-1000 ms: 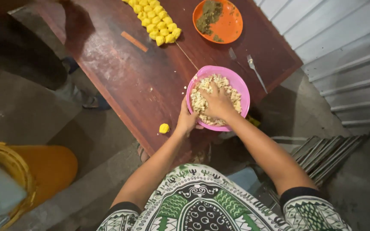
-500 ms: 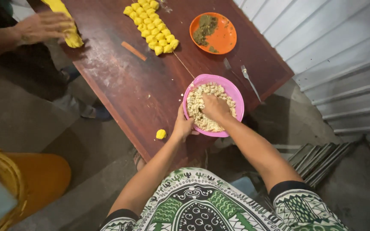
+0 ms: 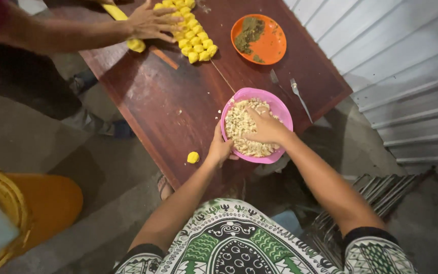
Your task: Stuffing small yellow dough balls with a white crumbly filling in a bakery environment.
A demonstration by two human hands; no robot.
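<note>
Working with the right hand (image 3: pixel 265 129) palm down in the pink bowl (image 3: pixel 281 108), fingers bent into the pale crumbly mix (image 3: pixel 239 126); impossible to tell whether clenched on a handful or only pressing. Gripping the bowl's left rim with the left hand (image 3: pixel 220 149), thumb over the edge, holding it against the table (image 3: pixel 173 106).

Bowl at the near right of the table, close to the near edge, roughly half full.

Judged from the pose: kneading or tossing the mix by hand, with the bowl braced. Any further turn of the mix calls for a firm hold on the rim, since so near the edge a hard push could tip the bowl off. Calls too for short strokes kept inside the wall, with crumbs already scattered on the wood just left of the rim.

Just beyond the bowl, to the right: a fork (image 3: pixel 298 92) flat on the wood. A thin stick (image 3: pixel 223 75) slanting away from the bowl's far rim. Farther off, an orange plate (image 3: pixel 274 48) with a heap of green-brown powder (image 3: pixel 250 31). Far left: rows of yellow pieces (image 3: pixel 194 41), and another person's hand (image 3: pixel 148 23) spread over a yellow roll (image 3: pixel 137 45). One stray yellow lump (image 3: pixel 193 157) at the near left edge, left of the left hand. On the floor at near left, an orange bucket (image 3: pixel 41 203).
</note>
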